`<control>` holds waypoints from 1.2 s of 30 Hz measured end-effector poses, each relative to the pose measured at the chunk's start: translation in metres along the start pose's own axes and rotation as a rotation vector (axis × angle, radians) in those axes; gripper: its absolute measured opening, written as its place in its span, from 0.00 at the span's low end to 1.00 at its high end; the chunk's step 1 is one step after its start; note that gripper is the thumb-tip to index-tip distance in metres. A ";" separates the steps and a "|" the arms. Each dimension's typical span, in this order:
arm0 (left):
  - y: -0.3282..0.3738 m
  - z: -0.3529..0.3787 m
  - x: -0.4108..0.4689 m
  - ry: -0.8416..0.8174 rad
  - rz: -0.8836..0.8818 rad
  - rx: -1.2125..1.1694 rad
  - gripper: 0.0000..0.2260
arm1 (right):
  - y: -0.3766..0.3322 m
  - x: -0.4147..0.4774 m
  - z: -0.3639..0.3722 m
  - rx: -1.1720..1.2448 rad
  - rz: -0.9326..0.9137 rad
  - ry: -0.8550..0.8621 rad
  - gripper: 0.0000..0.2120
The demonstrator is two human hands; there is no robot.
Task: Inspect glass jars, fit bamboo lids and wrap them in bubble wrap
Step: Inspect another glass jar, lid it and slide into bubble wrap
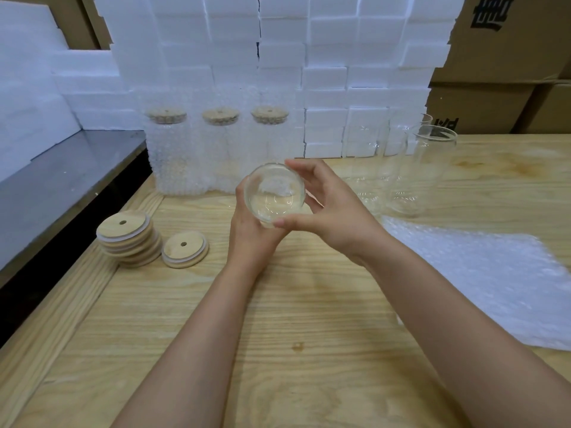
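Observation:
Both my hands hold a clear glass jar above the wooden table, tilted so one round end faces me. My left hand grips it from below and the left. My right hand curls round its right side, thumb at the bottom and fingers over the top. A stack of bamboo lids lies at the left, with a single bamboo lid beside it. Three wrapped jars with lids stand at the back. Bare glass jars stand at the right. A bubble wrap sheet lies at the right.
White foam blocks are stacked along the back. Cardboard boxes stand at the back right. A grey metal surface adjoins the table on the left.

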State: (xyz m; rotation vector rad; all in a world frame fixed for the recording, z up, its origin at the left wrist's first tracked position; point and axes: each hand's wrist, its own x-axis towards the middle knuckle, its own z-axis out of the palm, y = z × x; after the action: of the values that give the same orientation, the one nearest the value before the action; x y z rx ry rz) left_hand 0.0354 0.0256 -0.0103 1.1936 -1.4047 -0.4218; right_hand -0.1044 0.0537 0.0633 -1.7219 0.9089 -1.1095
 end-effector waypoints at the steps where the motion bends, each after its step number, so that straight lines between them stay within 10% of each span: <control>1: -0.001 0.000 0.000 0.001 -0.005 -0.019 0.41 | 0.000 0.001 -0.004 0.042 0.006 -0.023 0.32; 17: 0.001 0.002 0.002 0.001 0.093 0.183 0.38 | 0.000 0.007 -0.010 0.283 0.133 0.207 0.02; 26: -0.005 0.003 -0.002 -0.094 0.143 0.179 0.38 | 0.006 0.004 0.010 0.200 0.195 0.384 0.23; 36: -0.003 0.001 -0.002 -0.050 0.130 0.186 0.40 | -0.003 -0.003 0.005 -0.231 0.066 0.143 0.36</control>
State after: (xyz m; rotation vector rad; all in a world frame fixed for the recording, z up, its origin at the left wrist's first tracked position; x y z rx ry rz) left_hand 0.0352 0.0251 -0.0142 1.2389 -1.5819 -0.2347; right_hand -0.1007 0.0588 0.0636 -1.7989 1.2152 -1.1305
